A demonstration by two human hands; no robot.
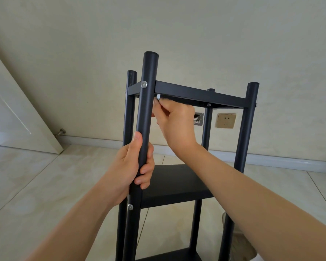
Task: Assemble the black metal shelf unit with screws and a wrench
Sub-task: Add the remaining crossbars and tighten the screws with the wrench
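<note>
Closest to the camera, the left hand is wrapped around the front-left post of the black shelf unit, thumb up along the tube and fingers curled round the far side. Just below that hand there's a silver screw head in the same post, right where the middle shelf meets it. That shelf is a flat matte black panel sitting just right of the left hand, and the right forearm crosses over part of it. Another black shelf edge peeks in lower down at the bottom of the frame.

Up and to the right of the left hand, the right hand is tucked under the top shelf's front rail, pinching a small silver wrench between its fingers. Only the tip of the tool shows, right beside the post; the rest is hidden in the hand. Above and left of it, a second screw sits in the post at rail height.

The unit stands upright on a pale tiled floor, four round posts with capped tops, all matte black.

Past the right hand, partly blocked by the back post, there's a gold wall socket and a silver wall plate. A white door leans in on the far left, with a doorstop by the skirting.
</note>
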